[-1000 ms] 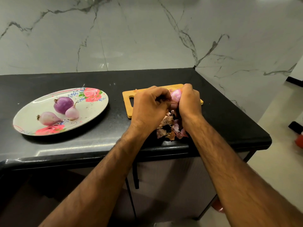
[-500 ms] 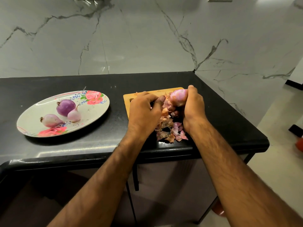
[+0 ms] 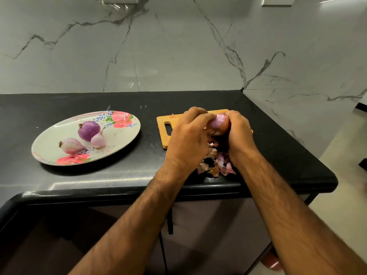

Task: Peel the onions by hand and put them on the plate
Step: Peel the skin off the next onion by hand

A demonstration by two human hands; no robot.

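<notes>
Both hands (image 3: pixel 188 135) (image 3: pixel 239 133) grip an onion (image 3: pixel 219 121) over the board (image 3: pixel 163 120) near the counter (image 3: pixel 151 161) edge.

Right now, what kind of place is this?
Likely a home kitchen: black countertop, marble-look wall, and a wooden cutting board beside a floral plate holding peeled onions.

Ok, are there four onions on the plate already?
No, only three onions lie on the plate; a fourth onion is gripped by the left hand and right hand.
</notes>
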